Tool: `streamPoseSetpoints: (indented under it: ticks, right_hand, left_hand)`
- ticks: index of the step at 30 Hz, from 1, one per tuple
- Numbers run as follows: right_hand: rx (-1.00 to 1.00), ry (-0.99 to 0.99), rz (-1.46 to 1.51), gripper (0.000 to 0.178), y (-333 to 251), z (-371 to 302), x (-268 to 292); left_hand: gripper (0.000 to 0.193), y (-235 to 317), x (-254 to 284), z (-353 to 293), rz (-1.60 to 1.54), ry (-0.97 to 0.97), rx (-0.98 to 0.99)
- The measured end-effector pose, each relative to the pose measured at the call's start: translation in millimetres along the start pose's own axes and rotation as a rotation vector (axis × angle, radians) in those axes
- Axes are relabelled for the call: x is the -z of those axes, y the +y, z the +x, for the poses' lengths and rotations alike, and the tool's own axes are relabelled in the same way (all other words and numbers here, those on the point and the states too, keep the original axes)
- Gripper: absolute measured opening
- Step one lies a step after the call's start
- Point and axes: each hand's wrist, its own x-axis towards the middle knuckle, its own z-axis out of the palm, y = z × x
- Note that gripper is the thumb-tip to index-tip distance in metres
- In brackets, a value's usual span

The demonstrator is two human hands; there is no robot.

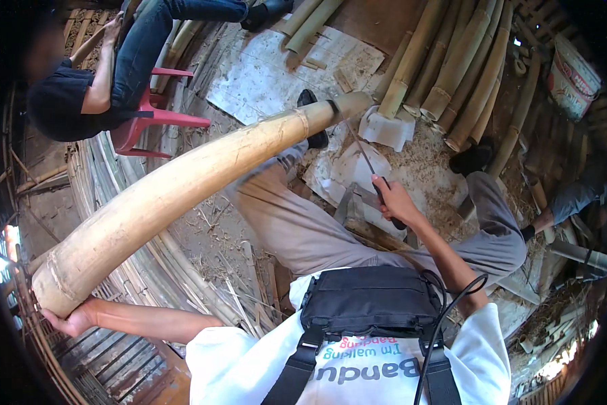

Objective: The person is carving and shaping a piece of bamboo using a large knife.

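A thick, pale bamboo pole (175, 189) slants across from the lower left to the upper middle, passing over my left leg. My left hand (74, 318) cups its near left end from below, bearing it, with the fingers partly hidden. In my right hand (398, 204) is the black handle of a long, thin-bladed knife (365, 156). The blade points away from me towards the pole's far end, near a dark band; I cannot tell whether it touches. Under that far end lies a crumpled white sheet (388, 128).
Several bamboo poles (445, 67) lean at the upper right, beside a white bucket (573, 79). At the upper left a person (101, 88) sits on a pink plastic chair (141, 125). Another person's leg (566, 202) shows at right. Split bamboo strips (182, 270) and shavings litter the floor.
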Motion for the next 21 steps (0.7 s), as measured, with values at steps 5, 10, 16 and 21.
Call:
streamPoseSetpoints:
  ticks: [5,10,16,21]
  right_hand:
    - [0.118,-0.030,-0.156,0.065,-1.0,-37.0,-2.6]
    - [0.228,-0.059,-0.279,0.070,-8.6,-45.5,-19.5]
    - [0.388,-0.020,-0.296,0.069,-0.5,-63.9,-18.7]
    - [0.726,-0.057,-0.385,0.067,-0.3,-71.3,-27.1]
  left_hand:
    - [0.047,11.3,7.3,32.7,0.275,-0.179,0.037]
    - [0.048,6.9,11.6,59.4,0.828,-0.347,0.244]
    - [0.038,-5.3,35.3,86.3,0.004,-0.273,0.227]
    - [0.039,16.5,46.7,101.2,0.157,-0.560,-0.006]
